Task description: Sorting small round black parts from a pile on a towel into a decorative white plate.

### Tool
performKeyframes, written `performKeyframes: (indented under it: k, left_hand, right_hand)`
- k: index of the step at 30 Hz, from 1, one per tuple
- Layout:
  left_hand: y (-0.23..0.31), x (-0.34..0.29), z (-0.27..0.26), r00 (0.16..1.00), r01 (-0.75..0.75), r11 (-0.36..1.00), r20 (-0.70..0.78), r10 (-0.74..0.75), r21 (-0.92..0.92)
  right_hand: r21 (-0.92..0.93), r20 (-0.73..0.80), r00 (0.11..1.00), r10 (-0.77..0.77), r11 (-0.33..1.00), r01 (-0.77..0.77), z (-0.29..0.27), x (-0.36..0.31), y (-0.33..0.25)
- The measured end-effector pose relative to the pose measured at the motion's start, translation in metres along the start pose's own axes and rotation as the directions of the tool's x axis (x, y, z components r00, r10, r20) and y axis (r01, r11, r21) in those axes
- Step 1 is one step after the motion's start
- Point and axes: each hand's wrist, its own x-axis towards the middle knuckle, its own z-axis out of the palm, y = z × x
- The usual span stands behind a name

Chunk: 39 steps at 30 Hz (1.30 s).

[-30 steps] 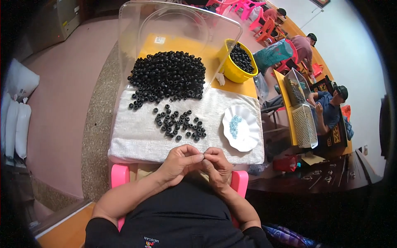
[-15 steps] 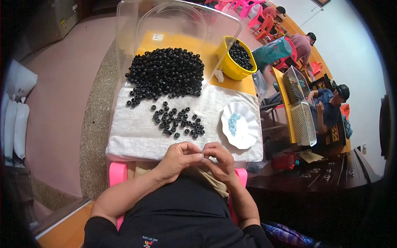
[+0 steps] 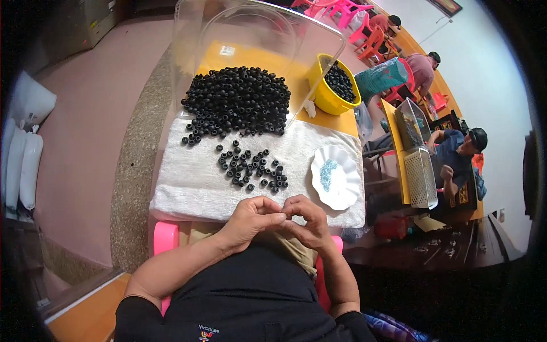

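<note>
My left hand (image 3: 252, 221) and my right hand (image 3: 306, 221) meet fingertip to fingertip at the near edge of the white towel (image 3: 188, 188). Both are closed in a pinch, and whatever lies between the fingers is too small or hidden to name. Just beyond them a loose group of black round beads (image 3: 250, 169) with holes is spread on the towel. Farther off, a large heap of black beads (image 3: 239, 100) spills out of a clear plastic bin (image 3: 178, 62). Right of the loose beads sits a white scalloped plate (image 3: 344, 196) with small pale blue pieces (image 3: 327, 174) on it.
A yellow basket (image 3: 336, 102) of black beads stands at the table's far right corner. Pink chair parts (image 3: 166, 237) flank my lap. White sacks (image 3: 29, 171) lie at left. Co-workers (image 3: 456, 151) sit at right, near a white perforated basket (image 3: 423, 176).
The whole view has shifted slightly, so the table things appear a little farther right. My hands stay pinched together. The nearest co-worker's hand has lowered.
</note>
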Motion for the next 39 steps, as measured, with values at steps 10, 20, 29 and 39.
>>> performKeyframes:
  k: [10, 20, 29, 39]
  left_hand:
    - [0.0, -0.001, -0.002, 0.994, -0.065, 0.998, -0.092, 0.062, -0.026]
    - [0.002, -0.001, 0.001, 0.989, -0.076, 0.997, -0.128, 0.072, -0.027]
    - [0.0, -0.001, 0.001, 0.989, -0.106, 0.994, -0.101, 0.106, 0.009]
    - [0.001, -0.002, 0.003, 0.989, -0.098, 0.995, -0.113, 0.098, -0.001]
  right_hand:
    - [0.021, 0.048, 0.982, 0.183, 0.983, -0.185, -0.028, 0.052, -0.004]
    - [-0.676, -0.009, 0.999, -0.038, 0.736, 0.022, -0.001, 0.167, 0.05]
    - [-0.789, 0.003, 0.997, 0.075, 0.613, -0.044, 0.011, 0.176, 0.05]
    - [-0.807, -0.061, 0.992, 0.113, 0.579, -0.115, 0.014, 0.173, 0.048]
